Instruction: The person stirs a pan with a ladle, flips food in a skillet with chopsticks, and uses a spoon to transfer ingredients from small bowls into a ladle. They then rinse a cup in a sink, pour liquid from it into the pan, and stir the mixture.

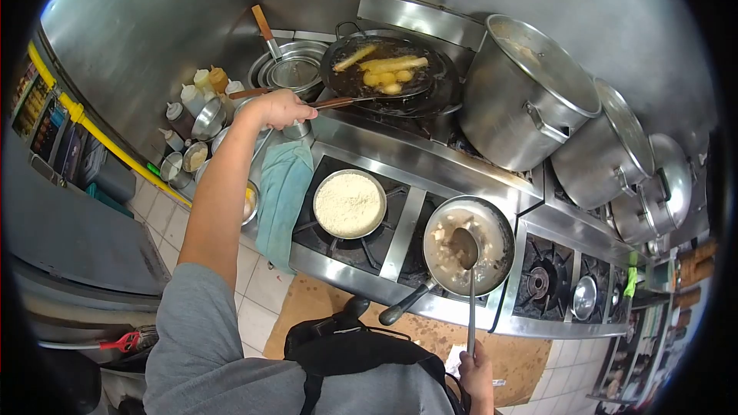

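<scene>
"What do my hands have hold of?"

"Your left hand (284, 109) is closed around a wooden-handled tool (347, 100), which reaches into the wok (443, 71), where yellow pieces (392, 77) lie in dark oil. Your right hand (477, 375) is curled around the ladle (464, 248); its bowl sits in the pan (504, 242) of cloudy liquid with pale chunks."

"And between them?"

"A round container of white powder (350, 204) stands on the stove (413, 234), just beside a teal cloth (284, 196)."
</scene>
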